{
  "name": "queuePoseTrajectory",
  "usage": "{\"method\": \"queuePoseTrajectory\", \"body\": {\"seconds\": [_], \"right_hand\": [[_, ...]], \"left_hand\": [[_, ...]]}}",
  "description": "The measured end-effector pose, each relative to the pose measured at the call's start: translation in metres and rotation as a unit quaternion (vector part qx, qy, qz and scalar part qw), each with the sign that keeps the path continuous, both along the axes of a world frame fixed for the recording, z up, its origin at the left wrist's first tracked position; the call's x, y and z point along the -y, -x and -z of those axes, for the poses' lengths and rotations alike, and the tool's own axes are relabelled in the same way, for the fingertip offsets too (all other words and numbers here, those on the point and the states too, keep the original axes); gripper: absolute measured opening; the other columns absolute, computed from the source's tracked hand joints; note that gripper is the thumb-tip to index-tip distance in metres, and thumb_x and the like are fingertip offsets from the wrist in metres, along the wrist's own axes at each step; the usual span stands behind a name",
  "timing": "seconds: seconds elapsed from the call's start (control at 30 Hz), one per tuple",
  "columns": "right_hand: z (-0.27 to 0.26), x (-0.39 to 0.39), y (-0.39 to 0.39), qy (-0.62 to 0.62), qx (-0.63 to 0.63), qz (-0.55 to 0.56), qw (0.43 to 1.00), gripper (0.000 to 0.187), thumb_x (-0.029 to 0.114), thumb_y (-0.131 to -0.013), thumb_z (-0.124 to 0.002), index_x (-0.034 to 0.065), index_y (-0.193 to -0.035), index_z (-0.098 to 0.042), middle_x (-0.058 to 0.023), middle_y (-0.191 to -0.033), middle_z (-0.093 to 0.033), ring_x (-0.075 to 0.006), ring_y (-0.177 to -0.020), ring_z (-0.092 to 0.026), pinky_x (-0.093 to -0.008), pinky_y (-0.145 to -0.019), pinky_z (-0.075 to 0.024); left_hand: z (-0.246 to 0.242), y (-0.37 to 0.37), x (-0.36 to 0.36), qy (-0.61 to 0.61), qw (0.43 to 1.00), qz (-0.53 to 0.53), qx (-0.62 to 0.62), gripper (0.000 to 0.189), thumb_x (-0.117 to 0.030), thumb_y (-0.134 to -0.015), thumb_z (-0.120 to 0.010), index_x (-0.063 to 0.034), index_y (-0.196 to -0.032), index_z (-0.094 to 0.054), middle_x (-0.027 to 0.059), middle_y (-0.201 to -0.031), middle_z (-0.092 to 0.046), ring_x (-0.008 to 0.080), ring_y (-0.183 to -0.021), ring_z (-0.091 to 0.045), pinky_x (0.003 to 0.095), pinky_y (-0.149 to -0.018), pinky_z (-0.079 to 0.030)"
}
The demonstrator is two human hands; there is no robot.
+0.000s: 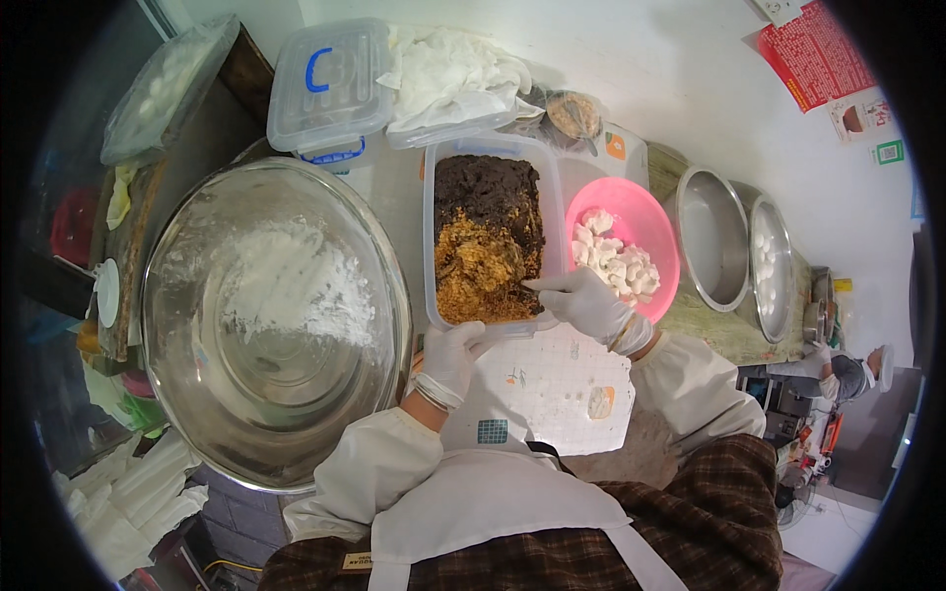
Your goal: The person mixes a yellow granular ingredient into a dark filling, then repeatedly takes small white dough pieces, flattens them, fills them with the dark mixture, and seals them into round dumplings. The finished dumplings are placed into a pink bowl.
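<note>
My gloved left hand [452, 358] is at the near left corner of a clear plastic tub [556, 221], its fingers against the rim. Dark paste [484, 185] fills the far part of the tub, and a golden-brown crumbly mixture [480, 258] lies in the near part. Over the tub's near right side, my gloved right hand [591, 306] has its fingers curled around what looks like a thin tool, whose tip touches the mixture. Beside that hand stands a pink bowl [669, 244] holding white dough-like pieces [617, 258].
A large steel basin [277, 406] with white powder stands at left. Behind are a lidded plastic box [332, 89], white cloths [458, 74] and a bowl of crumbs [573, 114]. Steel basins [711, 236] stand at right. A co-worker [850, 377] is at far right.
</note>
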State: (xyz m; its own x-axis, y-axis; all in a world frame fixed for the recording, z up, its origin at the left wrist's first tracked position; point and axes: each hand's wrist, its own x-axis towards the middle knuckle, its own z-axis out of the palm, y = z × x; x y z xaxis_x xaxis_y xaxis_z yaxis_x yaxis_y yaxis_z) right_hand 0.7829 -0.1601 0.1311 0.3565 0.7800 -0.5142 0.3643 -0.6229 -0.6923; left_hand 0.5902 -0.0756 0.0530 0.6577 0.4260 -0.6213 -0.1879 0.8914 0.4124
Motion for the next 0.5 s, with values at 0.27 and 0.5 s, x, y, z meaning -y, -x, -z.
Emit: {"method": "queuePoseTrajectory", "body": {"seconds": [0.27, 0.5], "right_hand": [[0.017, -0.026, 0.038, -0.041, 0.388, -0.298, 0.871, 0.039, 0.008, -0.080, -0.055, 0.0040, -0.119, -0.054, -0.0095, -0.075, -0.064, -0.0254, -0.063, -0.066, -0.0379, -0.053, -0.0512], [-0.038, -0.001, -0.006, 0.005, 0.415, -0.421, 0.806, 0.043, 0.009, -0.080, -0.054, 0.0036, -0.122, -0.051, -0.0091, -0.073, -0.061, -0.0242, -0.060, -0.063, -0.0368, -0.045, -0.0450]], "left_hand": [[0.008, 0.002, 0.001, 0.007, 0.999, -0.004, 0.038, 0.025, 0.005, -0.083, -0.052, 0.0024, -0.108, -0.055, 0.0120, -0.099, -0.062, 0.0258, -0.095, -0.063, 0.0416, -0.089, -0.052], [0.006, 0.001, -0.004, 0.005, 1.000, 0.013, -0.011, 0.028, 0.006, -0.082, -0.053, 0.0047, -0.109, -0.054, 0.0124, -0.099, -0.060, 0.0275, -0.093, -0.063, 0.0442, -0.086, -0.054]]}}
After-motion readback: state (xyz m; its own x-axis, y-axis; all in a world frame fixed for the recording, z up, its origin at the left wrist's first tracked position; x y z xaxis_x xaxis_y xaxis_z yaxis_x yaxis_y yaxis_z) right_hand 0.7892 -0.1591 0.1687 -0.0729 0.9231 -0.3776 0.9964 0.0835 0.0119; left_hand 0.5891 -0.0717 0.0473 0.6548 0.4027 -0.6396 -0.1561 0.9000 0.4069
